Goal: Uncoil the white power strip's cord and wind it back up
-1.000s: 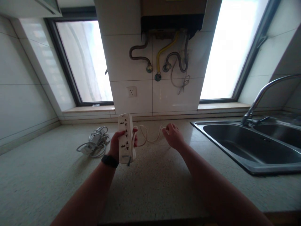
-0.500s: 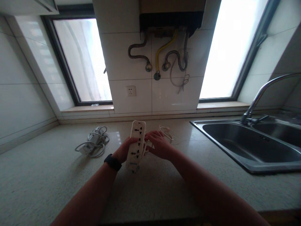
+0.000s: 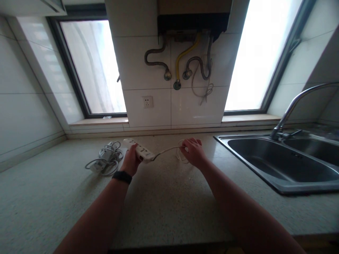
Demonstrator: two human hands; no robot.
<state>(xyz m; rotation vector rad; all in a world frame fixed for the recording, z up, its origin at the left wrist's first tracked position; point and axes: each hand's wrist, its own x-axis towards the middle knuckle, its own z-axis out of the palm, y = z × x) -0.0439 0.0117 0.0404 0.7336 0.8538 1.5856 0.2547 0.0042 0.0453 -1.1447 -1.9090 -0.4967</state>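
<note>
My left fingers [image 3: 131,151] grip power strip [image 3: 143,152], toward back edge of surface [image 3: 161,211] | right fingers [image 3: 191,142] pinch cord [image 3: 168,150] | just parted, strip swung round | cord straighter between, seemingly easier to handle

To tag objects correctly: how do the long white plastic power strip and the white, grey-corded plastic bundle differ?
The long white plastic power strip is in the left hand; the white, grey-corded plastic bundle lies on the speckled counter.
The strip's pale cord stretches to the right hand; the bundle's lies in loops.
Both have white bodies and pale cords.
</note>
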